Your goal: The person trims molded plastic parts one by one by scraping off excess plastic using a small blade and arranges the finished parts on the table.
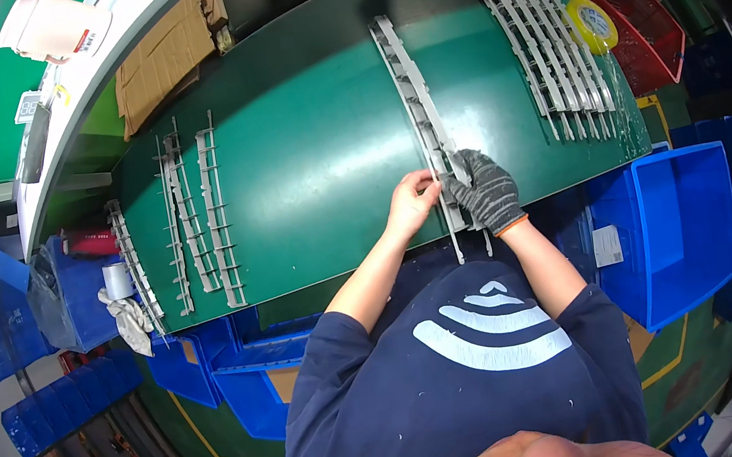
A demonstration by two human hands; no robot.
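Observation:
A long grey strip with a ladder-like row of gaps lies lengthwise on the green table, its near end jutting past the front edge by my body. My bare left hand pinches its left side near that end. On the opposite side my right hand, in a dark grey knitted glove with an orange cuff, is closed around the strip. The gloved fingers hide part of it. Whether the strip is one piece or two side by side, I cannot tell.
Several similar strips lie side by side at the far right, near a yellow tape roll and a red bin. Thinner toothed strips lie at the left. Blue bins stand below the table; cardboard lies at the back left.

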